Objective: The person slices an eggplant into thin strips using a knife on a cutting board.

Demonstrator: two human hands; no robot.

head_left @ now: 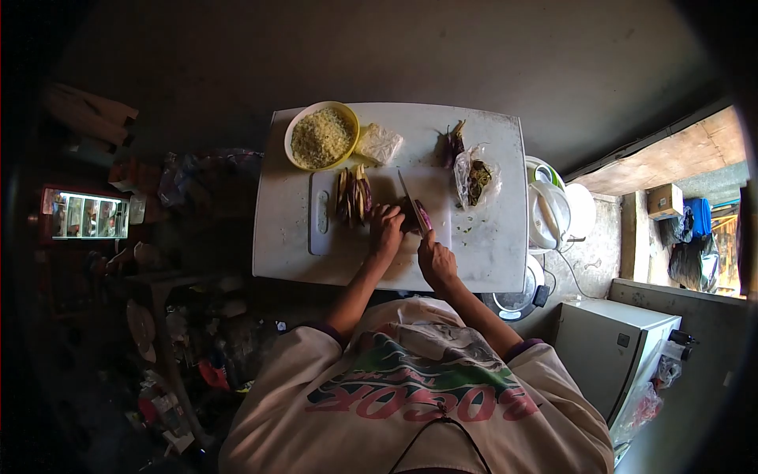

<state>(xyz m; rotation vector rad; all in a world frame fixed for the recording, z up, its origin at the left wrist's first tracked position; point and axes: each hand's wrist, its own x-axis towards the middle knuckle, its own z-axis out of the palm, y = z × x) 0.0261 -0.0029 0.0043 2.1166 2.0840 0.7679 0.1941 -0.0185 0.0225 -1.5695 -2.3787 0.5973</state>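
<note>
My right hand (436,257) is closed round the handle of a knife (410,197), whose blade points up and left over the white cutting board (322,237). Beside the blade lies a purple eggplant piece (424,215). My left hand (386,227) rests on the board left of the knife, fingers bent over something dark that I cannot make out. Cut eggplant strips (354,196) lie on the board left of that hand. Near the table's back edge is another eggplant (455,146), next to an open plastic bag (478,180) with dark contents.
A yellow bowl (322,136) of pale shredded food stands at the back left of the white table (283,229), with a clear plastic packet (379,144) beside it. Right of the table are white containers (548,213) and a white refrigerator (604,340). Clutter fills the dark left side.
</note>
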